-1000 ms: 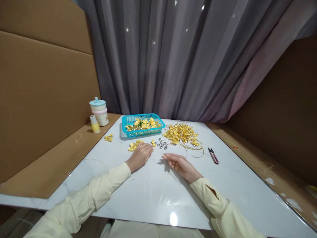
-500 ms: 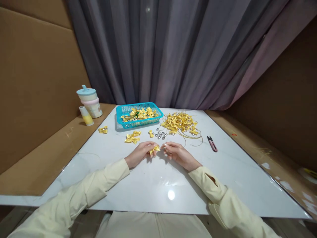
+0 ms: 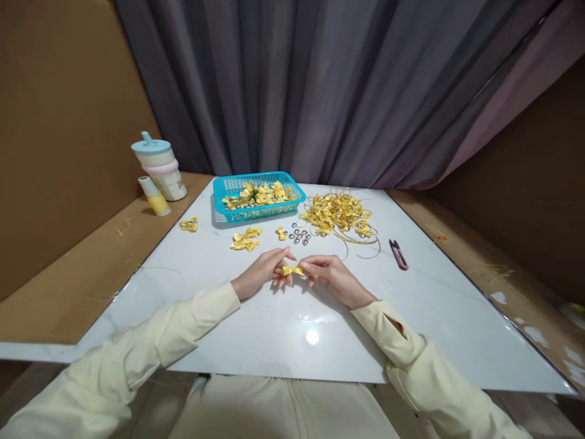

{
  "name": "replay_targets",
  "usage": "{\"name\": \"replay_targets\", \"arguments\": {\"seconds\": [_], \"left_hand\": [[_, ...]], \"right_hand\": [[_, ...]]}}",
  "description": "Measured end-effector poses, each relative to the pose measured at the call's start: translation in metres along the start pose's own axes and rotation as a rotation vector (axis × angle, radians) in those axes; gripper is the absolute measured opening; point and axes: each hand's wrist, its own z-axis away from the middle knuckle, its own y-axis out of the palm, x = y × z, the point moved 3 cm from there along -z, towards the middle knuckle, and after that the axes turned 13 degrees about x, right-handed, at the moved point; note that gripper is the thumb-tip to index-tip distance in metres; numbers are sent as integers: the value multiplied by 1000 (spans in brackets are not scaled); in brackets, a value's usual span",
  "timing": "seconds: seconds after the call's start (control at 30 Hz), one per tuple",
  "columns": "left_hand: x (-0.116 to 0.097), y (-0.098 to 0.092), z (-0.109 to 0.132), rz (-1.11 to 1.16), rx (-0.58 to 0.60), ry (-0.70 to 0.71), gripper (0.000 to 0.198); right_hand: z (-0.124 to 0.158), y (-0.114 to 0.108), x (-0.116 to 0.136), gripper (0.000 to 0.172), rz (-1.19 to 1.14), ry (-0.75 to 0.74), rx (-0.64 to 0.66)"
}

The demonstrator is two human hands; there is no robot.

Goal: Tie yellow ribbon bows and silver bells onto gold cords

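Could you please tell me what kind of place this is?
It looks like a small craft workspace, though whether at home I cannot tell: a white table bears a heap of yellow bows, a blue basket with similar pieces, and snips.

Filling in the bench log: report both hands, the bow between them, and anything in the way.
Right hand pinching yellow bow at one end. Left hand at the other, grip unclear. Silver beads just beyond, not blocking.
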Motion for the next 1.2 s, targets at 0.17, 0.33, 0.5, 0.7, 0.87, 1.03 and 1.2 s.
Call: {"name": "replay_targets", "arguments": {"seconds": [0.17, 0.33, 0.5, 0.7, 0.87, 1.03, 1.2], "left_hand": [[-3, 1, 3, -65, 22, 82, 34], [-5, 2, 4, -124, -25, 138, 25], [-4, 2, 3, -62, 40, 159, 21], [-4, 2, 3, 111, 31, 129, 28], [1, 6, 10, 249, -307, 65, 28], [9, 20, 12, 349, -195, 57, 29], [8, 22, 10, 294, -101, 78, 37]], "right_hand": [[6, -1, 12, 16, 111, -149, -158], [13, 3, 22, 18, 283, -292, -252], [13, 2, 21, 22, 333, -299, -281], [12, -5, 18, 25, 401, -319, -317], [11, -6, 10, 17, 582, -406, -406], [10, 12, 4, 18, 713, -467, -239], [9, 18, 6, 16, 657, -395, -133]]}}
